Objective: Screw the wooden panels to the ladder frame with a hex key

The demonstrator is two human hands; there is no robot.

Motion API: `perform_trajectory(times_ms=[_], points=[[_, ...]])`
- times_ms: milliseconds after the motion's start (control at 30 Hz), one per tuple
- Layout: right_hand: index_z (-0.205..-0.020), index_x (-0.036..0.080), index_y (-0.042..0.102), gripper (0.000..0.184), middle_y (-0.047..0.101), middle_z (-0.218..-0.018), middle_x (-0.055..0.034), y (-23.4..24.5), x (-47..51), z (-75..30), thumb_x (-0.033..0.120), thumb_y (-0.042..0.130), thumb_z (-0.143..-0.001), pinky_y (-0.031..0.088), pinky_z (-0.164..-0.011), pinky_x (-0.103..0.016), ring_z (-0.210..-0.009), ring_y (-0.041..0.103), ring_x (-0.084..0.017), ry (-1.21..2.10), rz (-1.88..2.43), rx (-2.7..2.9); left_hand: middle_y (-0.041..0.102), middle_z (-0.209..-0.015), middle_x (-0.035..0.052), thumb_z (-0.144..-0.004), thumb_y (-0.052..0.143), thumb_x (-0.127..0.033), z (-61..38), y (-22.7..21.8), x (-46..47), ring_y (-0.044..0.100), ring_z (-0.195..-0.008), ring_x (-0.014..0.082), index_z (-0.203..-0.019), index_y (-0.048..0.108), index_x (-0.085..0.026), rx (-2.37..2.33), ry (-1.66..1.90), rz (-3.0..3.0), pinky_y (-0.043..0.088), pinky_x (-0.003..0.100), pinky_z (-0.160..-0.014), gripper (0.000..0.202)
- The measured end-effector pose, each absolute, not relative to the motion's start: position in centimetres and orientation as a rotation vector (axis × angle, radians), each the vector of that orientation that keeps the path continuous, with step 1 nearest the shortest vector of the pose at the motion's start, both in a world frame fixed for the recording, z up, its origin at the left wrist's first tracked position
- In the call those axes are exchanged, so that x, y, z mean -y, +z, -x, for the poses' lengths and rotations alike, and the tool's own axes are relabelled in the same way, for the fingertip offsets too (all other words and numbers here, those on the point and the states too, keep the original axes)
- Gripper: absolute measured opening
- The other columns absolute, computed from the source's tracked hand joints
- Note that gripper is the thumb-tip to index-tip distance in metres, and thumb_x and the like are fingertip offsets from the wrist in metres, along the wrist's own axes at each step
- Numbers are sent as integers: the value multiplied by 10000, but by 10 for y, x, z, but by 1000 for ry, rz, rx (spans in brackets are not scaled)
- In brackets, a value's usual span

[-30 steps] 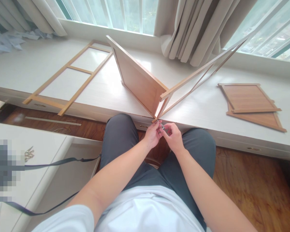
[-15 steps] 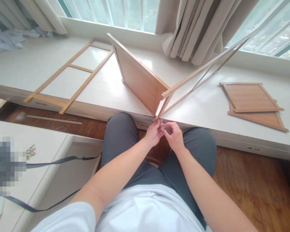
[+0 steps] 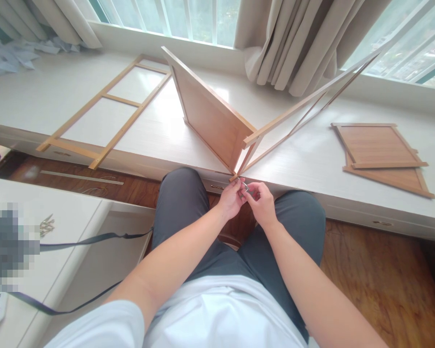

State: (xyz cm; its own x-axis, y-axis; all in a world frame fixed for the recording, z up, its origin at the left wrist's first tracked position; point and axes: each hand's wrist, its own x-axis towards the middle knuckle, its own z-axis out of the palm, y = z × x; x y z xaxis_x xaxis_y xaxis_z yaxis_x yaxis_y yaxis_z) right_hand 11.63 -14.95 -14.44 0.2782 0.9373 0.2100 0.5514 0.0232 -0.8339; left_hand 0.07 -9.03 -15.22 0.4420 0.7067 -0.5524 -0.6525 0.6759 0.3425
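My left hand is closed at the low front end of the upright wooden frame, its fingertips against the wood. Beside it, my right hand pinches a small bent silver hex key at that same corner. The fingers of both hands nearly meet and cover most of the key and any screw there. A solid wooden panel stands on edge, meeting the frame at the corner so that the two form a V. Both rest on the white window ledge.
An open wooden frame lies on the ledge at left, jutting past its front edge. Two overlapping wooden panels lie at right. Nearer me, a white table carries small metal pieces and a dark strap.
The hex key and the fingers of my right hand have turned slightly at the corner. The wooden parts keep their places; the view has shifted a little.
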Motion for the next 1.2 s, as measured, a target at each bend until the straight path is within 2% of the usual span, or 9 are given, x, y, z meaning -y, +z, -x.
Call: perform_trajectory(times_ms=[233,400,533,633,967,1200], points=[[-1001,229,705,162,667,-915,-24,-142,149,-114,362,721,-912,485,-712,-343,-731,562,-184,631,1647,1322,566,-702,-49,-858,826,-242,-1,-152,91,505,-556,58,-947,693,-160,-734,866,-96,456,206,-585,179],[-1012,222,734,210,722,-917,-44,-144,148,-112,405,715,-910,521,-730,-351,-737,608,-197,710,1647,1271,568,-709,-51,-852,833,-259,0,-152,92,517,-572,58,-961,692,-160,-754,884,-102,474,215,-617,204],[-1009,213,751,273,783,-948,-75,-143,147,-113,458,648,-948,570,-803,-381,-820,701,-235,780,1644,1212,552,-692,-57,-830,854,-281,0,-152,92,490,-562,53,-964,695,-159,-755,895,-121,399,199,-559,241],[-963,213,754,310,787,-902,-72,-142,147,-113,488,612,-963,582,-809,-386,-822,719,-245,814,1647,1177,542,-673,-58,-814,862,-291,0,-152,92,473,-558,58,-968,699,-157,-752,893,-138,345,202,-523,261],[-949,215,696,308,764,-864,-50,-147,147,-114,517,636,-945,575,-751,-353,-775,705,-221,859,1625,1114,554,-694,-57,-806,873,-288,1,-152,94,490,-564,52,-969,696,-158,-756,893,-157,350,190,-519,274],[-987,215,687,313,733,-888,-36,-145,148,-114,507,732,-883,529,-703,-327,-714,623,-186,798,1648,1135,560,-711,-53,-836,851,-270,1,-153,92,501,-564,45,-966,701,-152,-760,899,-133,405,197,-566,231]])
